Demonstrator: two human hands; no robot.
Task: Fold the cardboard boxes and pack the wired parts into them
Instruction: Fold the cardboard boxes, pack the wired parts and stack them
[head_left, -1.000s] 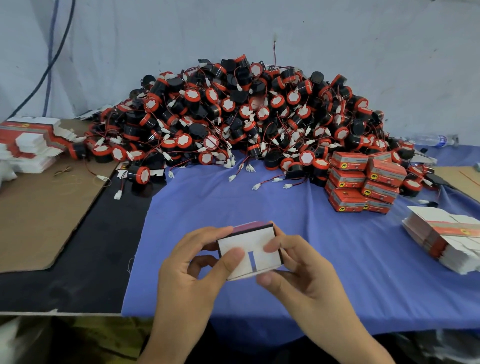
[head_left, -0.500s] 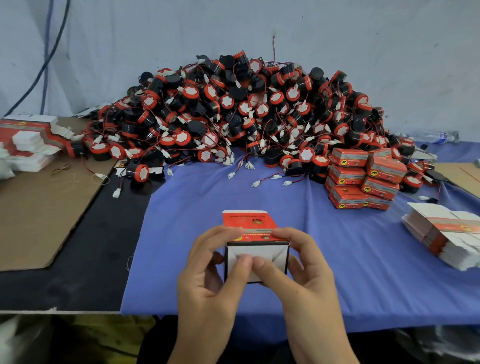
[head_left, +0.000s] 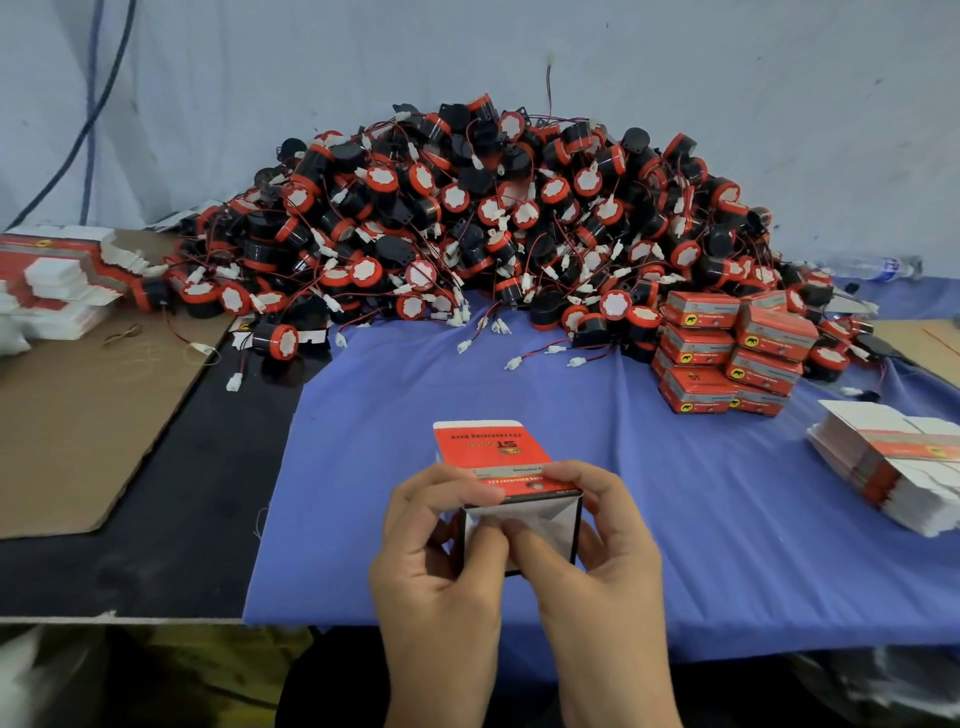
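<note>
A small red and white cardboard box (head_left: 493, 449) is held over the near edge of the blue cloth, its open end facing me and its red lid flap standing away from me. My left hand (head_left: 441, 561) grips its left side, thumb on the inner white flap. My right hand (head_left: 597, 561) grips the right side, thumb also pressing that flap inward. A big heap of black and red wired parts (head_left: 493, 223) with white connectors fills the back of the table.
Folded red boxes (head_left: 727, 353) are stacked at the right of the heap. A pile of flat box blanks (head_left: 893, 462) lies at the far right, another (head_left: 57, 280) at the far left. Brown cardboard sheet (head_left: 78, 415) lies left; a plastic bottle (head_left: 867, 265) lies back right.
The box has been opened from a flat blank into a square tube and turned with its open end toward me. Both thumbs have moved onto the inner flap.
</note>
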